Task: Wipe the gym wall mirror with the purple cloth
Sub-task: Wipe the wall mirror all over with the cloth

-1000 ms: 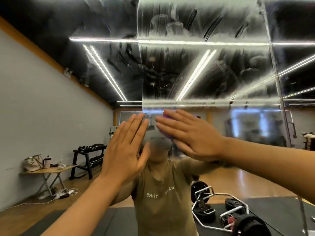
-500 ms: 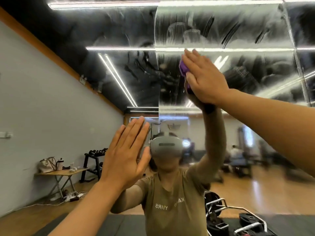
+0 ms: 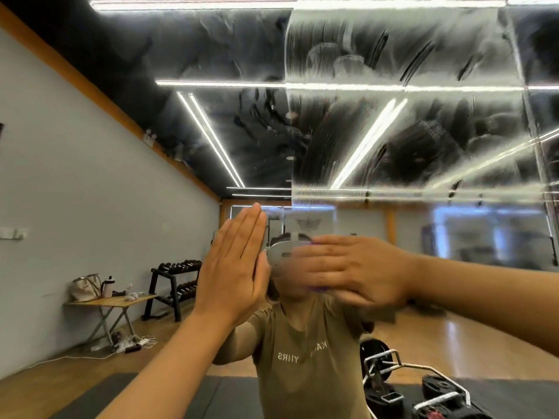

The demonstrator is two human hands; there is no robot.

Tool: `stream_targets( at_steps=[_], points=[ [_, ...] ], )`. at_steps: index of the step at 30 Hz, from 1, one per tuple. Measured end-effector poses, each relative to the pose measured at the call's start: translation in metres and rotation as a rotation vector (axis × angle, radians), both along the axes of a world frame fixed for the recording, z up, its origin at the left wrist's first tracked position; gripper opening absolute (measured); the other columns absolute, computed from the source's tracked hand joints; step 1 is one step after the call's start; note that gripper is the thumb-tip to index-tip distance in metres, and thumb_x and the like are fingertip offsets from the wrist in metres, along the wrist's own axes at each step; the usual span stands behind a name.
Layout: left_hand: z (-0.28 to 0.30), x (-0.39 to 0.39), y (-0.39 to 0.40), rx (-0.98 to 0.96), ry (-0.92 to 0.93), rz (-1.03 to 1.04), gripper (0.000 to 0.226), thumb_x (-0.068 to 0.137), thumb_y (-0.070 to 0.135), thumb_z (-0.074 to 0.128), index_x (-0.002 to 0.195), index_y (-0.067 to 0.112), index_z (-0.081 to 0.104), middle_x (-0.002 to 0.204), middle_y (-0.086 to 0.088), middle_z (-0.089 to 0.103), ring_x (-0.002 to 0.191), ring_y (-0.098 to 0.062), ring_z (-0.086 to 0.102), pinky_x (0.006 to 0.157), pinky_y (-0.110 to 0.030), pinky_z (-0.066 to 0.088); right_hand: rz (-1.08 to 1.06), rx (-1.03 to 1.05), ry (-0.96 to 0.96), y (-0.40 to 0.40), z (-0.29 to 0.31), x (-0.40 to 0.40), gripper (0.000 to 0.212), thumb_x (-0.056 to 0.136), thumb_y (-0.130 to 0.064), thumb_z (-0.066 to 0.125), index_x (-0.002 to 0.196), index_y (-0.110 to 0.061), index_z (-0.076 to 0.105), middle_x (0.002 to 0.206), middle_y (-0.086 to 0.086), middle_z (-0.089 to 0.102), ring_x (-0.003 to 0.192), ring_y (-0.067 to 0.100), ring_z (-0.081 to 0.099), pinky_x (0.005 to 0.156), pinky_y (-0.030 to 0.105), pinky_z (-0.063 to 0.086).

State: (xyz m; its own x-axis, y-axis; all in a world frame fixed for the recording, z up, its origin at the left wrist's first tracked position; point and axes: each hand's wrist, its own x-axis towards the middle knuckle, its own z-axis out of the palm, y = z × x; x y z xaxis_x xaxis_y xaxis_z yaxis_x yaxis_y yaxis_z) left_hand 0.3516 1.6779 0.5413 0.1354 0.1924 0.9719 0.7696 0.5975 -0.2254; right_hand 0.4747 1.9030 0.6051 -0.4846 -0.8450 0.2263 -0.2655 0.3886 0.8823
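The gym wall mirror (image 3: 423,131) fills the view, its upper panels covered in wet streaks and smears. My left hand (image 3: 236,267) lies flat against the glass at centre left, fingers straight and together, pointing up. Just to its right, my right hand (image 3: 357,270) presses the purple cloth (image 3: 317,288) against the mirror with straight fingers pointing left. This hand is blurred by motion. Only thin purple slivers of cloth show at the hand's lower and upper edges; the hand hides the remainder.
The mirror reflects a person in an olive shirt (image 3: 302,358), a dumbbell rack (image 3: 175,282), a folding table (image 3: 115,300) with bags, and a hex bar with weight plates (image 3: 408,385) on dark mats. A vertical panel seam (image 3: 287,131) runs above my hands.
My right hand swept the cloth up the glass half a second ago and has come back down to head height beside my left hand. My left hand stayed on the mirror.
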Motion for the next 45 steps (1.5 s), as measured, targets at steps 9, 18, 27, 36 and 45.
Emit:
stream_targets(
  at_steps=[9,18,27,36,45],
  points=[
    [0.002,0.002,-0.001,0.014,0.011,-0.029,0.059,0.099,0.023,0.036,0.156,0.008,0.031,0.164,-0.004,0.025,0.154,-0.013,0.016,0.127,-0.032,0.009,-0.097,-0.635,0.360,-0.034,0.156,-0.004,0.066,0.096,-0.036,0.023,0.160,-0.016,0.023,0.168,0.003,0.017,0.156,0.022,0.009,0.122,0.029,-0.002],
    [0.003,0.000,-0.001,0.004,0.000,-0.002,0.059,0.100,0.021,0.035,0.157,0.008,0.028,0.165,-0.007,0.025,0.155,-0.014,0.014,0.126,-0.028,0.003,0.012,-0.295,0.220,-0.032,-0.013,-0.010,0.055,0.104,-0.035,0.032,0.154,-0.013,0.038,0.161,0.007,0.033,0.153,0.024,0.022,0.125,0.043,0.013],
    [-0.018,0.009,-0.001,-0.053,-0.105,0.158,0.063,0.105,0.037,0.025,0.161,0.013,0.008,0.169,-0.003,0.002,0.156,-0.016,-0.001,0.126,-0.036,0.000,0.027,-0.102,0.132,-0.010,-0.043,-0.006,0.050,0.109,-0.033,0.025,0.157,-0.019,0.032,0.163,0.004,0.031,0.153,0.022,0.023,0.123,0.045,0.019],
    [-0.021,0.005,-0.004,-0.063,-0.117,0.206,0.063,0.106,0.042,0.021,0.162,0.014,0.007,0.169,-0.002,-0.001,0.156,-0.015,-0.004,0.126,-0.036,-0.004,0.080,-0.713,0.475,-0.036,0.033,-0.018,0.052,0.105,-0.028,0.035,0.151,-0.006,0.043,0.158,0.013,0.039,0.149,0.034,0.031,0.120,0.054,0.027],
    [-0.046,0.019,0.000,-0.106,-0.181,0.182,0.065,0.105,0.040,0.020,0.161,0.014,-0.001,0.168,-0.001,-0.009,0.156,-0.017,-0.009,0.126,-0.040,-0.004,-0.045,-0.215,0.185,-0.017,-0.187,-0.003,0.056,0.103,-0.031,0.039,0.157,-0.018,0.031,0.164,0.001,0.027,0.154,0.021,0.018,0.127,0.039,0.006]
  ],
)
